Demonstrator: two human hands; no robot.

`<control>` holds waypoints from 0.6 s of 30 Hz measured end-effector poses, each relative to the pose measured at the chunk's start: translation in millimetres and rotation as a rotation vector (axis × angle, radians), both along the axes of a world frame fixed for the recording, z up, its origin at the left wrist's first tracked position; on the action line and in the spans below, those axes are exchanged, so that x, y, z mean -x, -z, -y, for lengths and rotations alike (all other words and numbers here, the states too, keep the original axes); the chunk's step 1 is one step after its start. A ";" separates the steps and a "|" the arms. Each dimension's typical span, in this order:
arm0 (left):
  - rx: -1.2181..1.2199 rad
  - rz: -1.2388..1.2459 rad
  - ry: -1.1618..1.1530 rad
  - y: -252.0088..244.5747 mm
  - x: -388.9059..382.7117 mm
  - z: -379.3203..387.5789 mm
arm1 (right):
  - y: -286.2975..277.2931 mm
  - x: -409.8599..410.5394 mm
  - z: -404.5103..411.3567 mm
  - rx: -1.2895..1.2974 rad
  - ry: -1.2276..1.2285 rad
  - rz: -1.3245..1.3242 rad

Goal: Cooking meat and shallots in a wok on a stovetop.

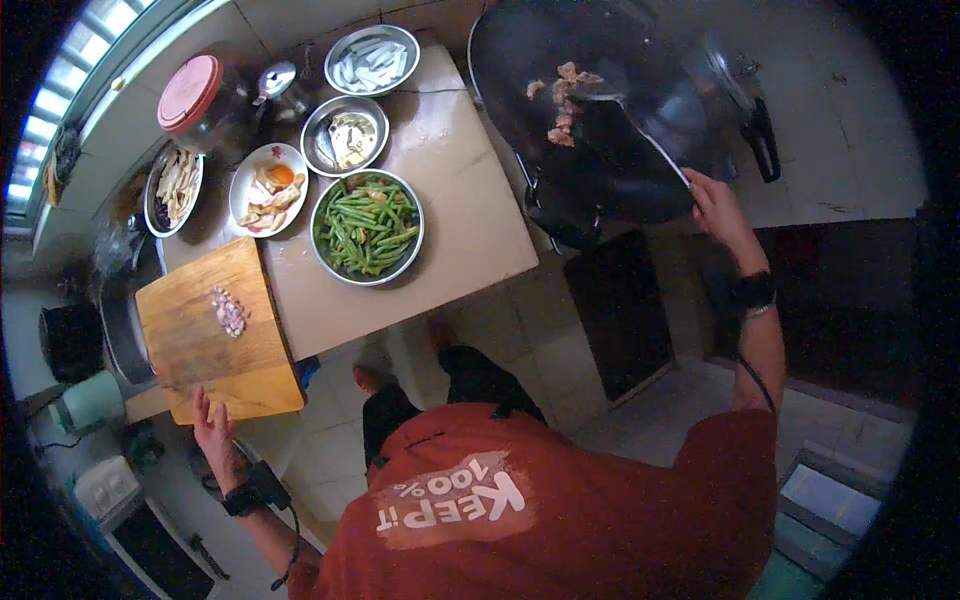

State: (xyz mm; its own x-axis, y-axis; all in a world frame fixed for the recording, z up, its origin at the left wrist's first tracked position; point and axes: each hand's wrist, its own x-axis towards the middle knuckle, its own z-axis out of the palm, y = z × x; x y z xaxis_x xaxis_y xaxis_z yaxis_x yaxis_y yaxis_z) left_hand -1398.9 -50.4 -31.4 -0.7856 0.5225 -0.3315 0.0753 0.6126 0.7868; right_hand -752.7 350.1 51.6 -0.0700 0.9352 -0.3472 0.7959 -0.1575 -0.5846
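My right hand (pixel 716 202) grips the handle of a metal spatula (pixel 660 148), whose head rests inside a large dark wok (pixel 607 169). Several browned pieces of meat (pixel 561 136) lie in the wok beside the spatula head. My left hand (pixel 214 433) holds nothing, its fingers apart, at the near edge of a wooden cutting board (pixel 206 360). Whether the fingertips touch the board, I cannot tell. A small heap of chopped shallot or onion (pixel 229 311) sits on the board.
Green beans (pixel 367 225) fill a steel bowl. Beyond it stand a bowl of pale strips (pixel 375 61), a steel bowl (pixel 309 135), a plate with an egg yolk (pixel 281 175) and sliced food (pixel 178 187). A pink-lidded container (pixel 191 90) is by the window; a sink (pixel 124 322) lies left.
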 end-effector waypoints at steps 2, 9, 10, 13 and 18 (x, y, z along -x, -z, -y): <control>0.017 0.002 -0.029 -4.4 -2.9 -0.2 | -4.1 -6.1 11.5 0.021 -0.048 0.087; -0.029 0.031 -0.007 -18.7 -9.8 14.6 | 46.5 -26.4 20.1 -0.021 -0.063 -0.079; 0.007 -0.067 -0.059 -21.4 -9.5 16.7 | 57.3 -29.5 18.1 -0.007 0.016 -0.138; 0.037 -0.178 -0.146 -30.6 -2.4 28.4 | 81.5 -39.0 12.6 0.103 -0.019 -0.159; 0.000 -0.083 -0.269 -23.8 0.9 61.2 | 86.5 -33.7 10.6 -0.381 -0.366 0.260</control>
State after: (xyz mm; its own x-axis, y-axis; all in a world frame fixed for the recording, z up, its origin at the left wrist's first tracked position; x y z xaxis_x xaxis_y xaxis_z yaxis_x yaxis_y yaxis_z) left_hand -1399.8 -111.5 -7.6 -0.9205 0.2916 -0.2600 -0.0256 0.6191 0.7849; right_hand -719.0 339.5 -34.9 -0.3691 0.9285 -0.0406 0.8838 0.3371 -0.3243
